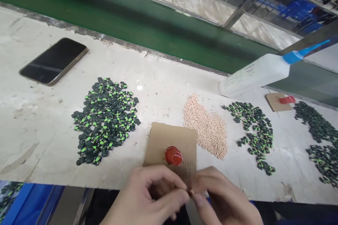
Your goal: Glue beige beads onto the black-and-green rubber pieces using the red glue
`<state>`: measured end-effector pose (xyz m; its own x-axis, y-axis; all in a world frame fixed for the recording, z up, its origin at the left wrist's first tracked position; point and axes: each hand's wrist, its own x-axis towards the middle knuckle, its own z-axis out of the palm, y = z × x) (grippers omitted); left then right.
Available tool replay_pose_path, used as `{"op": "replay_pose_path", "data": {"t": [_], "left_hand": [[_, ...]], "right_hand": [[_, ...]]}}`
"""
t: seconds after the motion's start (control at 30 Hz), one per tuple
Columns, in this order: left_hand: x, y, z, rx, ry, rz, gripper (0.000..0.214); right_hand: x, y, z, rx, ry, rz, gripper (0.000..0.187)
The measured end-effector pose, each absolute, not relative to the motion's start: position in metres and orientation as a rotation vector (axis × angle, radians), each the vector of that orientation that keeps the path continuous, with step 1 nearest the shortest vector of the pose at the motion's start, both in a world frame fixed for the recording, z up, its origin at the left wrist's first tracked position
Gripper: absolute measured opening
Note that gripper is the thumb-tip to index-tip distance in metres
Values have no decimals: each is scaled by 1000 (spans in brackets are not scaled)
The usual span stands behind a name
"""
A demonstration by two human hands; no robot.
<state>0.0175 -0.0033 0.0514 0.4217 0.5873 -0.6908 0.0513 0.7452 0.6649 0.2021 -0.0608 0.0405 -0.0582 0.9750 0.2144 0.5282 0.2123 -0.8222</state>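
At the table's front edge, my left hand [151, 197] and my right hand [221, 197] meet fingertip to fingertip, both closed in a pinch. A tiny pale speck shows between them; the fingers hide what it belongs to. Just beyond lies a square of cardboard [158, 142] with a small red cap-like piece [173, 155] standing on it. To its right spreads a heap of tiny beige pellets [204, 124]. Small dark pieces with bright green marks form a pile [107, 121] on the left and another pile [253, 132] on the right.
A phone [54, 61] lies at the back left. At the back right a white bottle [256, 75] with a blue nozzle leans or stands tilted in view. Farther right are a second cardboard piece [274, 102] with a red tube and more dark pieces [317, 121]. A green channel [148, 17] runs behind the table.
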Motion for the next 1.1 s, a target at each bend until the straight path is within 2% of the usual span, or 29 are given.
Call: {"op": "replay_pose_path", "data": {"t": [0.2,0.37,0.73,0.9,1.03,1.1], "left_hand": [[9,-6,54,671,1401,663,3],[5,-6,53,728,1353,818,15],[0,-7,51,768,1433,829,17],[1,-6,50,712,1341,709,6],[8,-7,53,616,1277,666,8],[11,-8,55,601,1289,654,8]], "right_hand": [[200,-56,20,-1560,-1757,494,22],[198,-56,19,-1560,-1824,440,25],[195,-54,20,-1561,-1850,375,25],[197,-58,28,-1626,-1624,591,18],[199,-58,33,-1571,-1268,955,11],[198,-57,33,-1530,-1151,1026,10]]}}
